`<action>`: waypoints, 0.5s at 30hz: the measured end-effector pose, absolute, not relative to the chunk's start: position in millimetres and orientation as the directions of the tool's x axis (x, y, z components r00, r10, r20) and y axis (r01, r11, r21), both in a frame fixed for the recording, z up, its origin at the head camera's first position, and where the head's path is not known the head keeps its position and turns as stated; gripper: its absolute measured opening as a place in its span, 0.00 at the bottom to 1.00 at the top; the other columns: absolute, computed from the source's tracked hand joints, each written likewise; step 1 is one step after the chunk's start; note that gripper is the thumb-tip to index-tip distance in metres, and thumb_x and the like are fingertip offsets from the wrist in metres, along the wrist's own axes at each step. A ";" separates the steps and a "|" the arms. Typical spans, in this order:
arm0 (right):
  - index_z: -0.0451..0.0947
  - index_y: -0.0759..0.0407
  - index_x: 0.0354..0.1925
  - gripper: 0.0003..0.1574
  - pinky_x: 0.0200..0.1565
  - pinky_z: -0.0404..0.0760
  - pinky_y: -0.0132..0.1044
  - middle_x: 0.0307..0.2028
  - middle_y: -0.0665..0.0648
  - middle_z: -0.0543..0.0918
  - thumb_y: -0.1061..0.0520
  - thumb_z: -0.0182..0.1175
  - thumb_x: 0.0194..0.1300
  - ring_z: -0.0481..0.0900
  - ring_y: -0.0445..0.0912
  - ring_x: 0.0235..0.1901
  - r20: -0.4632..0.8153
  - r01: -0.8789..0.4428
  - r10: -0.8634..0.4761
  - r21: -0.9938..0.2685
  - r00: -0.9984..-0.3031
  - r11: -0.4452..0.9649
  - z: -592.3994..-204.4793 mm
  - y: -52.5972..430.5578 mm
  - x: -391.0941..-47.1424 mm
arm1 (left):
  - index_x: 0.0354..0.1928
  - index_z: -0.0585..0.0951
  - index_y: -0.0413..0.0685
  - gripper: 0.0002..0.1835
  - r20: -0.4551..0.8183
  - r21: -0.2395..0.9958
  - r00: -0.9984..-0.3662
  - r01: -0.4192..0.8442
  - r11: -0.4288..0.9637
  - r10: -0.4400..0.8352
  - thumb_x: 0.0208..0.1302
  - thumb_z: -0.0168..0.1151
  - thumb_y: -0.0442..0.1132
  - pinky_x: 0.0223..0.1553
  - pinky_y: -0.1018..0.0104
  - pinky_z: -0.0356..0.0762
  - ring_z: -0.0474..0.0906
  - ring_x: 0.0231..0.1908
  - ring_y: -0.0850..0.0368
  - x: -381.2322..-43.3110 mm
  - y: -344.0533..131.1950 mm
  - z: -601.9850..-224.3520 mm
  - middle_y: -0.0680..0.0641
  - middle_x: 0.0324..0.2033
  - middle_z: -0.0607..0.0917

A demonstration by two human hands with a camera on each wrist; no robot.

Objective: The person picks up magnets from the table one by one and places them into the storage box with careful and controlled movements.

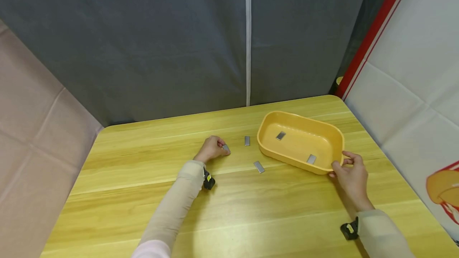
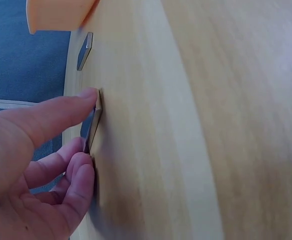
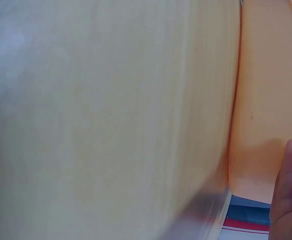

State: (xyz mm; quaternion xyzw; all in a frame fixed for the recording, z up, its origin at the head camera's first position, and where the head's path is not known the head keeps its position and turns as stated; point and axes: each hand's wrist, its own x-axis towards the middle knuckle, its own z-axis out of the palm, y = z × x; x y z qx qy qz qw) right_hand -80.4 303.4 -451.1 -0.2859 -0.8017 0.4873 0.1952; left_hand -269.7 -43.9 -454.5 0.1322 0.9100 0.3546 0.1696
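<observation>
My left hand (image 1: 213, 149) pinches a small flat grey metal block (image 1: 226, 149) low over the table, left of the yellow plastic tray (image 1: 299, 163). In the left wrist view, the thumb is at one end of this metal block (image 2: 91, 125) and the fingers at the other. My right hand (image 1: 351, 176) grips the tray's near right corner, its thumb over the rim. Inside the tray lie two similar blocks, one at the far left (image 1: 281, 135) and one at the near right (image 1: 311, 159).
Two more metal blocks lie on the wooden table (image 1: 150, 170) between my left hand and the tray, one farther back (image 1: 247, 141) and one nearer (image 1: 259, 167). A dark grey curtain (image 1: 161, 51) hangs behind the table, with light cloth panels at both sides.
</observation>
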 end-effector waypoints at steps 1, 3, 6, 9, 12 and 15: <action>0.60 0.68 0.54 0.27 0.16 0.75 0.28 0.34 0.57 0.66 0.66 0.50 0.54 0.71 0.29 0.13 0.035 0.267 0.648 -0.893 -0.761 0.362 -451.2 303.4 -80.3 | 0.37 0.78 0.38 0.19 -0.217 0.689 -0.908 0.119 0.715 0.359 0.42 0.71 0.38 0.32 0.68 0.69 0.69 0.31 0.56 -269.3 -43.8 -454.5 0.48 0.30 0.75; 0.60 0.68 0.54 0.27 0.16 0.75 0.28 0.34 0.58 0.66 0.66 0.50 0.54 0.71 0.29 0.13 0.038 0.264 0.648 -0.893 -0.761 0.363 -451.5 303.3 -80.2 | 0.37 0.77 0.38 0.19 -0.223 0.684 -0.909 0.112 0.721 0.353 0.42 0.71 0.38 0.33 0.67 0.69 0.69 0.31 0.56 -268.4 -43.5 -454.5 0.48 0.30 0.74; 0.60 0.68 0.54 0.27 0.16 0.75 0.29 0.34 0.58 0.66 0.66 0.50 0.54 0.71 0.29 0.13 0.038 0.263 0.649 -0.895 -0.760 0.360 -451.6 303.3 -80.2 | 0.38 0.76 0.39 0.19 -0.234 0.676 -0.910 0.101 0.730 0.342 0.44 0.71 0.39 0.34 0.67 0.69 0.69 0.32 0.55 -267.3 -43.3 -455.3 0.47 0.32 0.74; 0.60 0.68 0.54 0.27 0.16 0.75 0.29 0.34 0.58 0.65 0.66 0.50 0.54 0.72 0.29 0.13 0.033 0.264 0.649 -0.897 -0.760 0.354 -451.3 303.5 -80.3 | 0.38 0.75 0.39 0.19 -0.232 0.674 -0.912 0.100 0.732 0.338 0.45 0.70 0.39 0.35 0.66 0.68 0.68 0.33 0.55 -266.3 -43.0 -455.9 0.47 0.33 0.74; 0.59 0.67 0.54 0.28 0.17 0.75 0.29 0.34 0.57 0.65 0.66 0.50 0.54 0.72 0.30 0.14 0.022 0.268 0.649 -0.899 -0.761 0.345 -450.8 303.5 -80.6 | 0.38 0.75 0.38 0.19 -0.222 0.681 -0.912 0.108 0.725 0.344 0.45 0.70 0.38 0.35 0.66 0.68 0.68 0.33 0.55 -265.1 -42.5 -455.6 0.47 0.32 0.74; 0.59 0.67 0.55 0.28 0.17 0.75 0.29 0.34 0.57 0.65 0.66 0.50 0.54 0.72 0.30 0.14 0.014 0.272 0.647 -0.900 -0.762 0.341 -450.2 303.6 -80.9 | 0.40 0.75 0.36 0.20 -0.207 0.690 -0.910 0.124 0.713 0.358 0.45 0.70 0.36 0.35 0.67 0.69 0.68 0.32 0.55 -264.2 -41.8 -455.1 0.47 0.31 0.74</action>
